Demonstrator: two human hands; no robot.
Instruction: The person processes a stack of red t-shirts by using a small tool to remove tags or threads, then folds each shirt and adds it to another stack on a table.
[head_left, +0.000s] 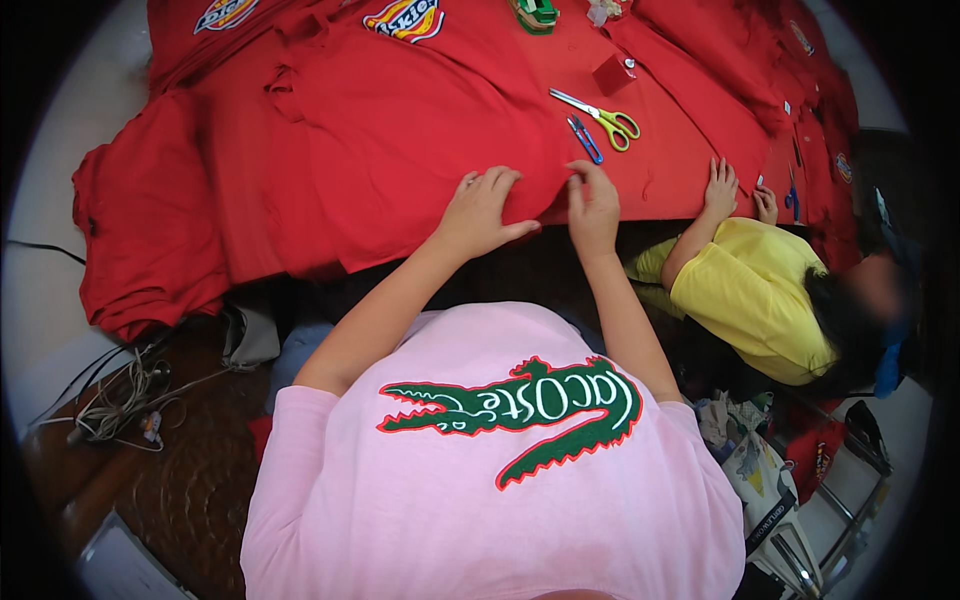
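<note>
Red garment | left grip: loosely parted, on it | right grip: half-curled, can't tell if holding

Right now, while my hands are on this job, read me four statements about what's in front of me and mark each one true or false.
1. The yellow-green-handled scissors lie on the red work surface. True.
2. Your right hand is gripping the blue snips. False: the blue snips lie on the red work surface, just beyond that hand.
3. Your left hand is over the red garment. True.
4. The co-worker at the right wears a blue shirt. False: the shirt is yellow.
</note>
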